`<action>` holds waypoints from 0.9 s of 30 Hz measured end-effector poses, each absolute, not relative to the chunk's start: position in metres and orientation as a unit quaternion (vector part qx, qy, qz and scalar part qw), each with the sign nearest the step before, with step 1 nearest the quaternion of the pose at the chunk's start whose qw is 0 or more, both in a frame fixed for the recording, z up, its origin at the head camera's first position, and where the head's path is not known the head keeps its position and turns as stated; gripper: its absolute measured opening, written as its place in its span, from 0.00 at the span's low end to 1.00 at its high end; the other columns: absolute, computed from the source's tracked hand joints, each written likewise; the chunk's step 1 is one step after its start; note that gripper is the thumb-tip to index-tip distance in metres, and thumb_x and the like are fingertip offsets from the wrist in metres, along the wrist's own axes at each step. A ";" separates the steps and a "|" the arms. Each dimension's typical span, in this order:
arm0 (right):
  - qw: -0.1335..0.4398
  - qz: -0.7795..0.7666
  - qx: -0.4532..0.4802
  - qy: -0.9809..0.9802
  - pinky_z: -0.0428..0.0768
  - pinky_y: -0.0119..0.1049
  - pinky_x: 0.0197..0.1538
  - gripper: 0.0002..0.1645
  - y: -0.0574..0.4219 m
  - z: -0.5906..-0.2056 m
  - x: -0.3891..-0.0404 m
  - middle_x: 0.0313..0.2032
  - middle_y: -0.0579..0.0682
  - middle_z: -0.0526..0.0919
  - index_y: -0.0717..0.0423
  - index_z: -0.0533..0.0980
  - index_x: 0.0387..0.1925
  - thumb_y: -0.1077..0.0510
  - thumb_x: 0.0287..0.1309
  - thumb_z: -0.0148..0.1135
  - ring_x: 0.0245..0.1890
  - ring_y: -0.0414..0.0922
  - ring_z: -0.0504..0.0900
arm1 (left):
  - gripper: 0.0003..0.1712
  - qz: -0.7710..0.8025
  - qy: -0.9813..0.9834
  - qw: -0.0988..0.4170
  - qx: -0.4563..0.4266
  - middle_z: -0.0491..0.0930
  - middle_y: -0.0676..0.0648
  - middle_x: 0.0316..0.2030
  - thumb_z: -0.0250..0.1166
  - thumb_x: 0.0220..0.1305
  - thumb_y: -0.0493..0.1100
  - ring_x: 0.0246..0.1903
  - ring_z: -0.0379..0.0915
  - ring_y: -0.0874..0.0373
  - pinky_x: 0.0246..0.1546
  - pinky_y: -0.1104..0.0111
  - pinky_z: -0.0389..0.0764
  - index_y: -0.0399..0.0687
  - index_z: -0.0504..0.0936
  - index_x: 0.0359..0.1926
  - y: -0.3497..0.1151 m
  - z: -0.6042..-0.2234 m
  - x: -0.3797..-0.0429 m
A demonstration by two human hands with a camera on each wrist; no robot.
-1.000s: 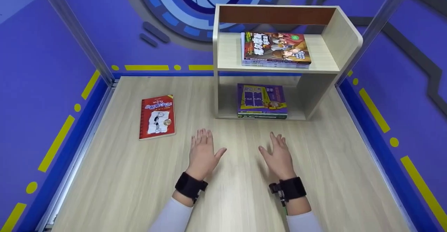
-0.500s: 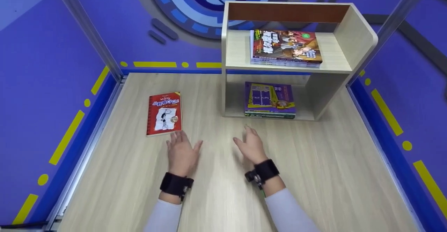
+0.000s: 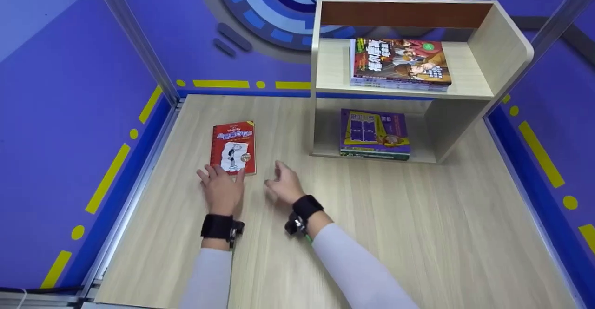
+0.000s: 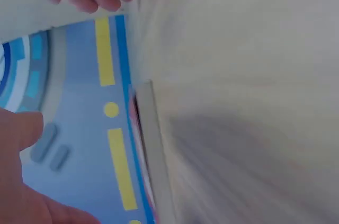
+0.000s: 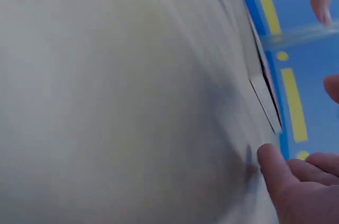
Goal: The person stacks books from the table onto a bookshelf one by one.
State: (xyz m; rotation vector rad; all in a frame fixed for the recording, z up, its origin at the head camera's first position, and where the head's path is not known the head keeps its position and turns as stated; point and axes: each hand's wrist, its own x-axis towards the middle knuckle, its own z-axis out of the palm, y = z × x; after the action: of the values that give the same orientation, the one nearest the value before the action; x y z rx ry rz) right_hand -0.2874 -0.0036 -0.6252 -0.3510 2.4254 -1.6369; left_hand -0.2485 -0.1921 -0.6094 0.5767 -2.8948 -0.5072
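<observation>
A red book with a cartoon figure on its cover lies flat on the table, left of the shelf. In the head view my left hand, fingers spread, is over the book's near left corner; whether it touches the cover I cannot tell. My right hand is to the right of the book, apart from it, with fingers slightly bent and nothing in them. The left wrist view catches the book edge-on beyond the left thumb. From the right wrist, the book's edge appears past the right fingers.
A two-tier wooden shelf stands at the back right of the wooden table. Comics are stacked on its upper level, purple-covered books on the lower. Blue-purple panels wall in the left, back and right.
Both hands have moved left toward the red book, the left reaching its near corner. My right hand has come across from in front of the shelf. The head view has shifted slightly left.
</observation>
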 end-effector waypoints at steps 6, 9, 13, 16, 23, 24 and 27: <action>0.133 -0.578 -0.125 0.795 0.78 0.48 0.72 0.54 -0.037 -0.630 -0.288 0.78 0.66 0.65 0.67 0.55 0.82 0.61 0.59 0.68 0.73 0.60 0.74 | 0.59 -0.208 -0.959 0.026 0.193 0.49 0.13 0.76 0.52 0.78 0.68 0.81 0.42 0.22 0.83 0.37 0.40 0.15 0.49 0.77 -0.186 -0.625 -0.273; 0.147 -0.598 -0.130 0.777 0.79 0.49 0.71 0.54 -0.043 -0.631 -0.290 0.78 0.65 0.66 0.66 0.54 0.82 0.64 0.57 0.66 0.73 0.58 0.73 | 0.60 -0.230 -0.947 0.013 0.225 0.45 0.14 0.77 0.53 0.77 0.69 0.81 0.38 0.21 0.82 0.36 0.41 0.17 0.46 0.78 -0.184 -0.628 -0.280; 0.167 -0.635 -0.151 0.739 0.72 0.50 0.77 0.54 -0.047 -0.632 -0.292 0.80 0.64 0.63 0.65 0.52 0.83 0.69 0.56 0.63 0.80 0.57 0.65 | 0.60 -0.259 -0.927 0.018 0.269 0.46 0.16 0.78 0.52 0.77 0.69 0.81 0.40 0.22 0.81 0.36 0.50 0.20 0.47 0.79 -0.190 -0.626 -0.286; 0.193 -0.660 -0.165 0.707 0.62 0.48 0.83 0.53 -0.047 -0.633 -0.293 0.82 0.63 0.58 0.66 0.51 0.83 0.70 0.58 0.62 0.84 0.55 0.56 | 0.58 -0.282 -0.914 0.026 0.291 0.57 0.19 0.75 0.53 0.77 0.69 0.77 0.52 0.26 0.79 0.39 0.60 0.20 0.51 0.78 -0.198 -0.623 -0.289; 0.246 -0.701 -0.138 0.655 0.79 0.48 0.70 0.49 -0.040 -0.632 -0.288 0.80 0.66 0.63 0.67 0.55 0.81 0.71 0.61 0.62 0.81 0.58 0.62 | 0.53 -0.272 -0.907 0.029 0.320 0.72 0.24 0.63 0.57 0.76 0.66 0.64 0.69 0.30 0.65 0.43 0.76 0.18 0.61 0.73 -0.206 -0.618 -0.284; 0.248 -0.703 -0.125 0.655 0.81 0.47 0.69 0.48 -0.038 -0.631 -0.286 0.78 0.66 0.65 0.67 0.56 0.81 0.70 0.61 0.62 0.80 0.59 0.65 | 0.51 -0.268 -0.906 0.028 0.327 0.73 0.25 0.61 0.57 0.76 0.66 0.62 0.70 0.31 0.62 0.43 0.77 0.19 0.64 0.72 -0.207 -0.618 -0.283; 0.245 -0.711 -0.075 0.655 0.84 0.46 0.65 0.44 -0.037 -0.626 -0.282 0.74 0.67 0.71 0.69 0.61 0.79 0.67 0.63 0.64 0.74 0.59 0.74 | 0.46 -0.266 -0.901 0.020 0.342 0.73 0.27 0.56 0.55 0.77 0.65 0.58 0.73 0.32 0.57 0.44 0.79 0.21 0.71 0.67 -0.211 -0.618 -0.280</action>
State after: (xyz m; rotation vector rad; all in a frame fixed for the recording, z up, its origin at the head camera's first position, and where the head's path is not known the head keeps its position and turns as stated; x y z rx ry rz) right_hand -0.2818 -0.0369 -0.6261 -0.2058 1.7886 -1.9401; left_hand -0.2796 -0.2112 -0.6180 1.0617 -2.7953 -0.8243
